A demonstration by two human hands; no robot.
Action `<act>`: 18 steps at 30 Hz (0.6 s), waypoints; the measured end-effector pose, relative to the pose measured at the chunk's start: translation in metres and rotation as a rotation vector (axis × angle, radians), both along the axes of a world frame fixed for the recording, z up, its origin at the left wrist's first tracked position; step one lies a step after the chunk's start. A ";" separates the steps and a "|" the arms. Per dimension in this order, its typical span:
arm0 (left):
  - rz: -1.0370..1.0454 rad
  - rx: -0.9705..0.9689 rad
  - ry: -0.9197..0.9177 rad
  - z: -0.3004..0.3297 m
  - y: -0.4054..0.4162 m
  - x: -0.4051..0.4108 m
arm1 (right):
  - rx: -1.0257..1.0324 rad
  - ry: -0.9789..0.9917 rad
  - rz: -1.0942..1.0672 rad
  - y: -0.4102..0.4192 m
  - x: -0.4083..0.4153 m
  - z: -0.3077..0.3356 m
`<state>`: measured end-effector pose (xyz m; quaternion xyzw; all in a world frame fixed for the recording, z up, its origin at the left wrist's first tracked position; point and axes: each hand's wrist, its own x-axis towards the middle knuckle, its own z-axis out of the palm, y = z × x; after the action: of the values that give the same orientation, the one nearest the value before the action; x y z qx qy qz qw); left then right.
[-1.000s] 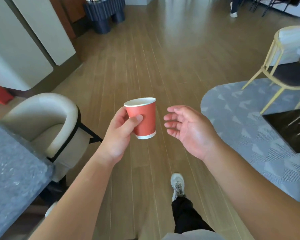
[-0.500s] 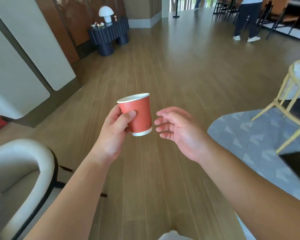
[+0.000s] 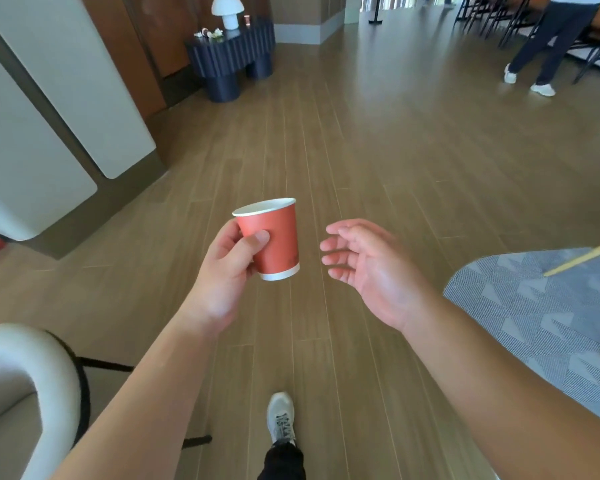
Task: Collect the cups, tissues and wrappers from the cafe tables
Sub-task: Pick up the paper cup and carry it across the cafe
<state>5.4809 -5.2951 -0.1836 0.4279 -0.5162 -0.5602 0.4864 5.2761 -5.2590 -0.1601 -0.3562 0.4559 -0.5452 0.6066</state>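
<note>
Head view: your left hand [image 3: 227,271] grips a red paper cup [image 3: 272,239], thumb across the front wall, fingers curled round the far side. Cup is upright, tipped slightly, held in the air over the wood floor [image 3: 378,161]. Contents can't be seen from this angle. Your right hand [image 3: 364,268] hangs just beside the cup, apart from it, palm turned inward, fingers loosely bent, holding nothing.

Step in hand, as it reads: carrying one collected cup while walking on to the next table. One shoe [image 3: 281,419] is forward on the boards.

Ahead, well apart: a dark fluted side table [image 3: 232,53] by the wall, a white mushroom lamp [image 3: 227,10] on it, and small items beside the lamp, possibly a cup and crumpled tissue, too small to tell. Likely your next stop.

Doing it well:
- Keep the cup level; dregs may be inside and paper walls buckle under a hard squeeze. Hold firm, not tight
- Save the free right hand for pickups; tissues and wrappers could go inside the cup if it is dry, so one hand stays spare
- Pass wide of the white armchair [image 3: 21,382] at your left and the grey rug [image 3: 541,313] edge at right
- Another person's legs [image 3: 548,39] are far right; watch crossing paths
</note>
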 end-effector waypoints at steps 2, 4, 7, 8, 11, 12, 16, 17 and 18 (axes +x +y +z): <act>-0.005 0.004 0.015 -0.004 -0.047 0.010 | 0.002 0.004 -0.007 -0.044 0.010 -0.003; -0.016 0.020 0.025 -0.005 -0.091 0.023 | 0.018 0.010 -0.009 -0.089 0.026 -0.004; -0.022 0.037 0.035 -0.003 -0.155 0.046 | 0.037 0.017 0.000 -0.159 0.055 0.001; -0.020 0.039 0.036 0.001 -0.176 0.054 | 0.035 0.019 0.001 -0.182 0.064 0.006; -0.015 0.019 0.024 0.014 -0.239 0.076 | 0.000 0.013 0.007 -0.246 0.089 0.017; -0.017 0.009 0.022 0.016 -0.257 0.082 | -0.005 0.015 0.011 -0.263 0.096 0.019; -0.015 -0.004 0.031 0.022 -0.317 0.098 | -0.015 0.020 0.012 -0.320 0.111 0.024; -0.011 -0.007 0.031 0.022 -0.332 0.101 | -0.017 0.021 0.007 -0.335 0.112 0.026; -0.008 -0.008 0.034 0.022 -0.347 0.103 | -0.019 0.022 0.005 -0.349 0.113 0.026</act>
<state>5.5844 -5.6419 -0.1612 0.4144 -0.5120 -0.5670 0.4946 5.3891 -5.6080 -0.1340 -0.3693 0.4564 -0.5440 0.5995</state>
